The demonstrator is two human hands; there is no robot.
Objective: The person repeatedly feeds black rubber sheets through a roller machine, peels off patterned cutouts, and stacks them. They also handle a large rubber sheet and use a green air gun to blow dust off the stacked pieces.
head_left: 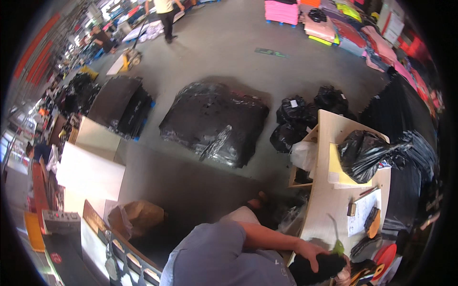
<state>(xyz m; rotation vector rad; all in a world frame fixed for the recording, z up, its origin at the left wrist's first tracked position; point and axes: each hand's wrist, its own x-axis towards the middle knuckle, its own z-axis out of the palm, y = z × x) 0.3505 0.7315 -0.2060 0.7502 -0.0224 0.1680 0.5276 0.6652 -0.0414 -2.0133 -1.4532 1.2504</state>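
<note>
My left hand point(309, 251) reaches across to the right and closes on a dark, soft-looking black bundle, apparently cloth point(317, 270), thumb over its top. At the bundle's right end, part of my right hand point(344, 274) shows, its fingers closed on the edge; the rest of that hand is hidden. A small bright green piece point(338, 247) with a thin strand rising from it stands just behind the bundle. The bundle is held at the near end of a pale wooden table point(322, 209). Whether it rests on the tabletop is hard to tell.
On the table lie a black plastic bag point(360, 157), yellow sheets point(334, 164), a written paper point(365, 212) and a red round thing point(385, 261). A large black-wrapped bale point(214, 124) sits on the floor ahead. Another person point(166, 19) stands near a pallet jack point(131, 59).
</note>
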